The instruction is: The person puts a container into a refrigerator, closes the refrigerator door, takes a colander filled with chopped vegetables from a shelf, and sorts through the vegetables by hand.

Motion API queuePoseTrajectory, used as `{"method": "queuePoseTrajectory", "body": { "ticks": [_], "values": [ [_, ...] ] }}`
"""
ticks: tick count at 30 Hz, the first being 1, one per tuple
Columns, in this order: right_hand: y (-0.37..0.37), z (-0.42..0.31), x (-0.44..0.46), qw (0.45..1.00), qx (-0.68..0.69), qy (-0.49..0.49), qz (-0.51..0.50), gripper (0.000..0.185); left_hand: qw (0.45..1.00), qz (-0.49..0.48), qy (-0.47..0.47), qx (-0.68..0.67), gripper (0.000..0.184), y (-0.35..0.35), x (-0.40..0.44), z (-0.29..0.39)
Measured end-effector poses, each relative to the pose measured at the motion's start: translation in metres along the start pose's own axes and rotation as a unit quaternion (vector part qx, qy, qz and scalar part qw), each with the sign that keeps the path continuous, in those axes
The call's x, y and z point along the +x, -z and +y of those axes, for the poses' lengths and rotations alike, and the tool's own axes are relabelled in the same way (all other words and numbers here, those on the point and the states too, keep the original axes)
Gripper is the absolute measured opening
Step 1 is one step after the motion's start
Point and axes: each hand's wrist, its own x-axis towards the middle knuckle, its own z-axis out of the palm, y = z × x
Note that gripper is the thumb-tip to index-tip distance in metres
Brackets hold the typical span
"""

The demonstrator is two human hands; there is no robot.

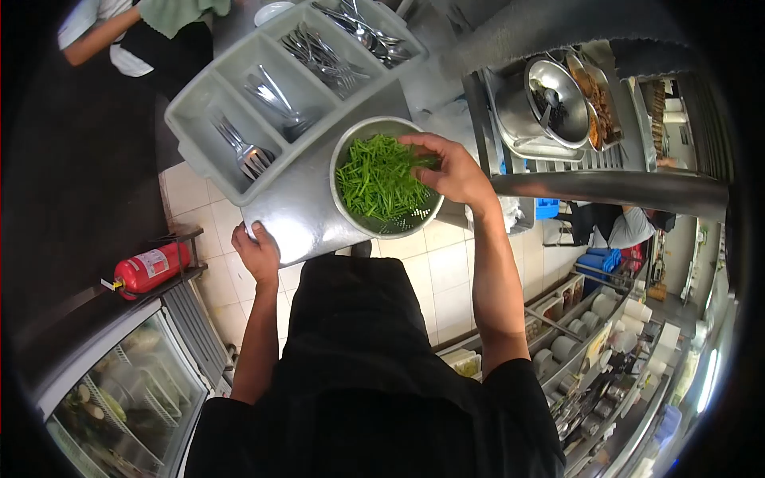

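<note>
My right hand (453, 170) reaches into a metal colander (340, 199) from its right side. The colander holds a heap of thin, cut green stalks (374, 179). Its fingers and thumb curl around some of these greens, and the fingertips are partly hidden. At the near left corner of the steel table (307, 211), my left hand (257, 253) grips the edge with the thumb up. The colander stands on this table near its front edge, with drain holes showing at its lower right.
Behind the colander is a grey cutlery tray (187, 119) with forks and spoons in compartments. A metal bowl (550, 76) with a ladle sits at upper right, beyond a steel rail (613, 185). A fire extinguisher (151, 267) and glass-door fridge (119, 398) are at left. Other people stand nearby.
</note>
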Motion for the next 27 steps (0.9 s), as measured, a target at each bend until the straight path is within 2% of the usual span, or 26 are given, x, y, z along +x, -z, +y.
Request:
{"method": "queuePoseTrajectory", "body": {
  "ticks": [2, 4, 5, 6, 8, 9, 13, 15, 16, 18, 22, 23, 24, 26, 27],
  "values": [
    [0.0, -0.009, -0.008, 1.0, -0.008, 0.006, 0.022, 0.052, 1.0, 0.02, -0.016, -0.004, 0.048, -0.004, -0.001, 0.0],
    [0.001, -0.02, -0.013, 0.994, -0.026, 0.035, 0.103, 0.047, 0.999, 0.025, -0.016, -0.012, 0.049, -0.002, 0.0, 0.002],
    [0.002, -0.03, -0.017, 0.986, -0.039, 0.053, 0.15, 0.038, 1.0, 0.023, -0.016, -0.011, 0.049, -0.001, 0.0, 0.004],
    [0.0, -0.036, -0.02, 0.987, -0.039, 0.051, 0.15, 0.038, 1.0, 0.012, 0.005, -0.028, 0.05, 0.0, 0.0, 0.006],
    [-0.004, -0.043, -0.025, 0.936, -0.034, 0.131, 0.326, 0.028, 0.999, -0.003, 0.027, -0.043, 0.051, 0.0, -0.001, 0.005],
    [-0.01, -0.045, -0.026, 0.92, -0.015, 0.122, 0.372, 0.023, 0.999, 0.002, 0.007, -0.031, 0.051, -0.001, 0.0, -0.002],
    [-0.056, 0.027, -0.016, 0.893, -0.103, 0.176, 0.402, 0.022, 0.999, 0.003, -0.003, -0.033, 0.049, -0.002, -0.001, -0.004],
    [-0.072, 0.046, -0.015, 0.932, -0.175, 0.156, 0.277, 0.023, 0.999, 0.001, -0.013, -0.033, 0.049, -0.001, 0.002, -0.002],
    [-0.067, 0.035, -0.016, 0.931, -0.173, 0.163, 0.276, 0.023, 0.999, 0.001, -0.014, -0.032, 0.049, -0.002, 0.001, -0.003],
    [-0.052, 0.011, -0.031, 0.924, -0.061, 0.104, 0.362, 0.024, 0.999, 0.003, -0.008, -0.032, 0.049, 0.0, -0.002, -0.007],
    [-0.046, 0.01, -0.034, 0.872, -0.044, 0.154, 0.462, 0.023, 1.0, 0.005, -0.014, -0.007, 0.051, -0.003, 0.001, -0.009],
    [-0.057, 0.033, -0.025, 0.882, -0.077, 0.165, 0.435, 0.02, 1.0, -0.009, -0.007, -0.012, 0.051, -0.002, 0.002, -0.009],
    [-0.063, 0.044, -0.023, 0.907, -0.177, 0.119, 0.364, 0.018, 1.0, -0.012, -0.017, -0.013, 0.051, -0.002, 0.0, -0.011],
    [-0.073, 0.041, -0.036, 0.923, -0.182, 0.036, 0.337, 0.018, 1.0, 0.021, 0.016, 0.015, 0.05, -0.006, 0.002, -0.013],
    [-0.068, 0.036, -0.042, 0.921, -0.178, 0.042, 0.345, 0.018, 1.0, 0.012, 0.024, 0.008, 0.051, -0.004, 0.001, -0.009]
  ]
}}
